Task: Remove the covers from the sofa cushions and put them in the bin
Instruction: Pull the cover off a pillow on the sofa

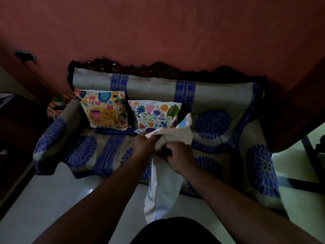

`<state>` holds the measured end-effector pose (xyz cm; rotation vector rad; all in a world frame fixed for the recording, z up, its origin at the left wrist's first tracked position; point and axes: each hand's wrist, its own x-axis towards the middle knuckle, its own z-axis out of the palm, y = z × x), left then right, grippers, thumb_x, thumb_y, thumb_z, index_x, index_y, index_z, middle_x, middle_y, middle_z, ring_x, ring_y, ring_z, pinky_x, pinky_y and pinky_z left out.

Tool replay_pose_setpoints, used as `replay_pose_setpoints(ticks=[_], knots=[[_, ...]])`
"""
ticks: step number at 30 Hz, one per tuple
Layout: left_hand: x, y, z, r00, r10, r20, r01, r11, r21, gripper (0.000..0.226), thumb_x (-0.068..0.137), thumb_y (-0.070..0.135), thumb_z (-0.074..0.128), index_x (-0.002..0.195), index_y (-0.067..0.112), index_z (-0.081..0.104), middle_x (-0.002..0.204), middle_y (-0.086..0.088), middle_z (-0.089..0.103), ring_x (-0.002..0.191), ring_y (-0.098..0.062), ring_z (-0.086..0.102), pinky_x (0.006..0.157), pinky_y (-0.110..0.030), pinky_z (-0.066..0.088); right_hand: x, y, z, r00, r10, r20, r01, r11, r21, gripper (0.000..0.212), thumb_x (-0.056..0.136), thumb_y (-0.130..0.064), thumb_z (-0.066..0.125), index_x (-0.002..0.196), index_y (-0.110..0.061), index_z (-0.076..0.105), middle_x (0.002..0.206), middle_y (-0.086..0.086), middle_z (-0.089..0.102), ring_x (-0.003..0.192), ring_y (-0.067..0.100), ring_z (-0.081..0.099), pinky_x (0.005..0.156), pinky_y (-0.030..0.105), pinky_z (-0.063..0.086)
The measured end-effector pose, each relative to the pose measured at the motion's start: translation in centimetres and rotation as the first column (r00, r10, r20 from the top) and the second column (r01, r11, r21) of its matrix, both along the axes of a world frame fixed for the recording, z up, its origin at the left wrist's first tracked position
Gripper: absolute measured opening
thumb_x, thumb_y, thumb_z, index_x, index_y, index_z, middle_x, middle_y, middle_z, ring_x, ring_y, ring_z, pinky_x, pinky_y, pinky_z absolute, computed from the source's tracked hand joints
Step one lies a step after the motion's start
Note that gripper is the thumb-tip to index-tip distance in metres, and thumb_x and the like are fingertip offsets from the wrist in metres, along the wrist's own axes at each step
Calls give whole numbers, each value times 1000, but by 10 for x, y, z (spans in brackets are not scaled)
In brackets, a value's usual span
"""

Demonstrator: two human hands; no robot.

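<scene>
I hold a white cushion cover with pale blue marks in front of the sofa; it hangs down toward my lap. My left hand grips its upper edge. Just to the right, my right hand is curled around bunched white fabric. The upper part of the white cloth rises over the seat. Two covered cushions lean on the backrest: one with an elephant print at left, one with a flower print beside it. No bin is in view.
The sofa wears a grey cover with blue flower patterns, with padded arms left and right. A red wall rises behind it. Pale floor lies before the sofa. Dark furniture stands at left, a patterned bag beside the sofa arm.
</scene>
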<state>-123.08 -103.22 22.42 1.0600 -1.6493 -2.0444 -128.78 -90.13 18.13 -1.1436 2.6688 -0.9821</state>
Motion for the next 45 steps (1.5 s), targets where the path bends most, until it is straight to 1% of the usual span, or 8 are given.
replay_pose_setpoints(ticks=[7, 14, 19, 23, 30, 37, 41, 45], knots=[[8, 12, -7, 982, -139, 131, 180, 901, -395, 35, 91, 43, 70, 80, 10, 68, 67, 2, 66, 63, -6, 62, 54, -24, 45, 0, 8, 4, 913, -47, 406, 186, 933, -310, 21, 94, -30, 69, 74, -22, 66, 69, -5, 65, 65, 5, 61, 61, 26, 47], [13, 15, -27, 941, -244, 235, 305, 912, -274, 29, 90, 51, 62, 84, 28, 79, 78, 5, 74, 74, -12, 66, 70, -31, 51, -2, 13, 3, 911, -26, 412, 163, 939, -303, 19, 95, -29, 68, 89, -12, 69, 82, 2, 66, 76, 13, 61, 70, 27, 47], [4, 24, -5, 928, -322, 185, 350, 926, -145, 28, 96, 37, 63, 80, 19, 76, 50, 11, 59, 46, 2, 50, 45, -13, 37, -11, 20, 4, 943, 4, 332, 87, 961, -261, 22, 97, -15, 64, 118, -14, 71, 112, 3, 71, 99, 14, 65, 84, 16, 49], [-8, 24, 1, 930, -307, 200, 355, 891, -284, 24, 95, 29, 68, 75, 17, 75, 56, 7, 65, 54, -6, 56, 56, -21, 43, -11, 31, -2, 938, -20, 345, 114, 960, -255, 29, 97, -29, 66, 120, -11, 71, 117, 4, 71, 107, 15, 65, 97, 33, 53], [-6, 45, 3, 959, -274, -65, 242, 920, -308, 24, 102, 30, 57, 83, 19, 67, 75, -11, 64, 73, -17, 59, 68, -37, 48, -17, 85, -15, 986, -158, -50, 154, 985, -77, 59, 99, -66, 38, 95, -17, 71, 90, 2, 70, 83, 20, 64, 75, 40, 53], [-14, 29, 63, 896, -304, -324, 248, 947, -203, 41, 106, 13, 45, 73, 27, 65, 75, 10, 63, 73, -3, 58, 69, -20, 47, -66, 126, -29, 974, -170, 150, 136, 968, 212, 80, 94, -77, 25, 136, -20, 61, 140, 9, 59, 129, 35, 52, 105, 44, 39], [-23, 11, 84, 915, -166, -368, 172, 985, -15, 31, 104, 18, 50, 89, 28, 74, 93, 7, 74, 90, -8, 69, 75, -23, 54, -88, 110, -24, 786, -295, 544, 188, 951, 244, 46, 108, -14, 42, 153, -6, 34, 155, 17, 38, 144, 37, 36, 114, 43, 31], [-25, -23, 86, 944, 20, -330, 1, 998, 63, 34, 102, 25, 54, 134, 15, 62, 135, -3, 64, 125, -20, 59, 102, -34, 48, -96, 92, -24, 340, -349, 873, 699, 715, 13, 69, 101, -33, 59, 156, -12, 25, 151, 19, 42, 134, 40, 46, 100, 42, 43]])
